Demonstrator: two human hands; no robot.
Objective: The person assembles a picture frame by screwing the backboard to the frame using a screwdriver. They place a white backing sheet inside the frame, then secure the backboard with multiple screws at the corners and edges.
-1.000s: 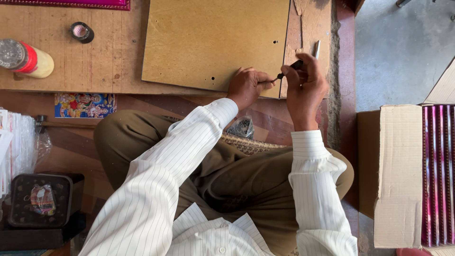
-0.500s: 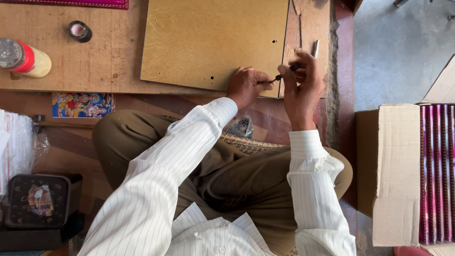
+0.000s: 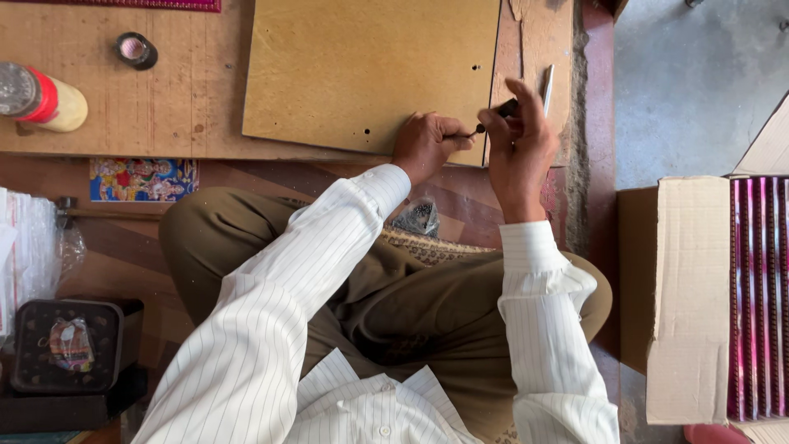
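Hands (image 3: 472, 140) pinched tog. on small tool (image 3: 493, 119)

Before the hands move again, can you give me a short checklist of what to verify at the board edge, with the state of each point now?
1. Left hand pinches the thin end of the small dark tool: ok.
2. Right hand holds the tool's thicker dark end: ok.
3. Brown board lies flat on the wooden table: ok.
4. Tool tip touches the board: cannot tell.
5. Bottle with red band and small round cap lie apart from both hands: ok.
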